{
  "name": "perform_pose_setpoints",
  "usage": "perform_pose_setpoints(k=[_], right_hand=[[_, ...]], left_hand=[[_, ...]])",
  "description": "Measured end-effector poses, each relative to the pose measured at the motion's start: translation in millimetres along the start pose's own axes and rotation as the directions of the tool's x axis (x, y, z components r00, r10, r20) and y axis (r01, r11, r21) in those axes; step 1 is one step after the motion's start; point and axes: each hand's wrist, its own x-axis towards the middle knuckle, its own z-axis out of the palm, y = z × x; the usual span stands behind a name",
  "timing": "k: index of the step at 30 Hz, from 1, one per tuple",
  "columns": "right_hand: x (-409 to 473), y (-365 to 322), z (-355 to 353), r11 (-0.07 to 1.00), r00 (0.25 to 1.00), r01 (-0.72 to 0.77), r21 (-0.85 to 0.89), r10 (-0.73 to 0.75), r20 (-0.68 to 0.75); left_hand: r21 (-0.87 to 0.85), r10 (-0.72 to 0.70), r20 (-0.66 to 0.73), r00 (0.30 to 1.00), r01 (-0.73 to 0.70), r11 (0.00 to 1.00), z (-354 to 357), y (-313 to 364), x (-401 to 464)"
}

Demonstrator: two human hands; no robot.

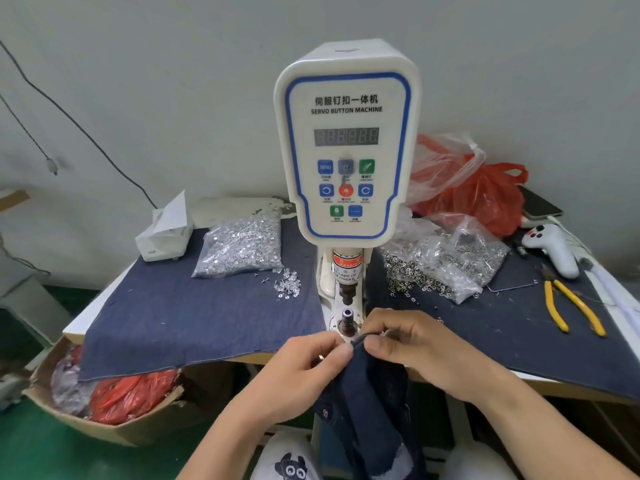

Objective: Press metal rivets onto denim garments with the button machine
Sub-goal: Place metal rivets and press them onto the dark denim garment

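A dark blue denim garment (372,393) hangs off the near edge of the surface (571,393), its top edge pinched between the left hand (304,372) and right hand (412,344), just near of the white servo button machine's (346,140) lower die (347,320). A clear bag of silver rivets (242,244) lies to the left, yellow-handled pliers (571,310) far right.

A small garment workshop: a servo button machine (346,147) stands on a denim-covered table (194,317), flanked by bags of rivets (242,244) and pliers (571,306) at right.
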Motion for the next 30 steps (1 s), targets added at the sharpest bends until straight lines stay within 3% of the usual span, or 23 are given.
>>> perform_pose_setpoints(k=[3, 5, 7, 10, 11, 13, 15, 16, 19, 21, 25, 30], right_hand=[[-5, 3, 4, 0.951, 0.997, -0.071, 0.301, 0.071, 0.011], [-6, 9, 5, 0.865, 0.989, -0.120, 0.487, 0.148, -0.019], [-7, 16, 2, 0.828, 0.975, -0.180, 0.531, 0.220, -0.012], [-4, 22, -10, 0.907, 0.957, -0.275, 0.321, 0.289, 0.001], [1, 23, -16, 0.944, 0.960, -0.258, 0.205, 0.275, -0.054], [14, 29, -33, 0.943, 0.923, -0.260, -0.206, 0.180, -0.339], [27, 35, -52, 0.668, 0.841, -0.406, -0.624, 0.005, -0.542], [33, 40, -59, 0.541, 0.822, -0.466, -0.701, -0.028, -0.568], [47, 56, -65, 0.335, 0.827, -0.537, -0.774, 0.032, -0.561], [51, 62, -63, 0.265, 0.829, -0.542, -0.798, 0.010, -0.560], [53, 66, -64, 0.246, 0.839, -0.517, -0.820, -0.048, -0.543], [54, 60, -68, 0.291, 0.827, -0.552, -0.782, 0.067, -0.558]], left_hand=[[0.190, -0.033, 0.089, 0.996, 0.015, 0.982, -5, -4, -2], [0.197, -0.032, 0.039, 0.999, 0.024, 0.980, -6, -6, -1], [0.152, -0.024, -0.074, 0.997, 0.035, 0.988, -3, -8, 0], [-0.001, -0.051, -0.158, 0.986, 0.052, 0.999, 4, -10, -2], [-0.026, -0.060, -0.166, 0.984, 0.057, 0.998, 6, -10, -2], [0.007, -0.066, -0.189, 0.980, 0.069, 0.998, 5, -11, 1], [0.040, -0.088, -0.216, 0.973, 0.099, 0.994, 3, -13, 4], [0.037, -0.104, -0.233, 0.967, 0.116, 0.993, 1, -14, 6], [0.011, -0.150, -0.292, 0.945, 0.160, 0.987, -9, -18, 13], [-0.008, -0.199, -0.336, 0.920, 0.209, 0.978, -16, -22, 18], [0.044, -0.255, -0.471, 0.845, 0.311, 0.949, -23, -29, 25], [0.194, -0.270, -0.660, 0.701, 0.507, 0.840, -31, -38, 35]])
